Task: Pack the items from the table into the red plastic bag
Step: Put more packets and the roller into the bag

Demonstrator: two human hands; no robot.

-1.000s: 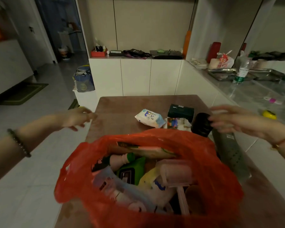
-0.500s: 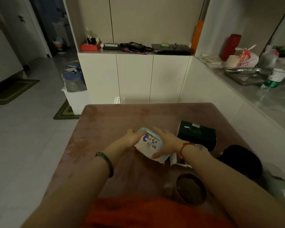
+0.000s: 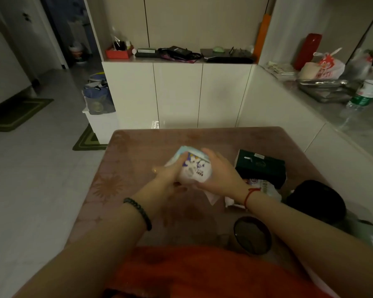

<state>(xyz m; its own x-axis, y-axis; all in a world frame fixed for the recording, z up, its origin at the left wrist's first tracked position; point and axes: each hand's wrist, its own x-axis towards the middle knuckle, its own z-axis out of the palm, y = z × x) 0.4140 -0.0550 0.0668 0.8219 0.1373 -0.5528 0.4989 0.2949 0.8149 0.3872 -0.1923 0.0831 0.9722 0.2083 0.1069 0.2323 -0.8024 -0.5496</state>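
Observation:
A white tissue pack with blue print is lifted a little above the pink table, tilted upright. My left hand grips its left side and my right hand grips its right side. The red plastic bag fills the bottom edge, just in front of me; its opening is out of view. On the table to the right lie a dark green box, a white printed packet, a black round item and a dark round lid.
White cabinets stand behind the table, with clutter on top. A counter on the right carries a water bottle, a metal tray and a printed bag. Tiled floor with a green mat lies to the left.
Both hands went from apart beside the bag to the tissue pack, closed on it and lifted it off the table. The view tipped forward, so the bag's contents dropped out of sight.

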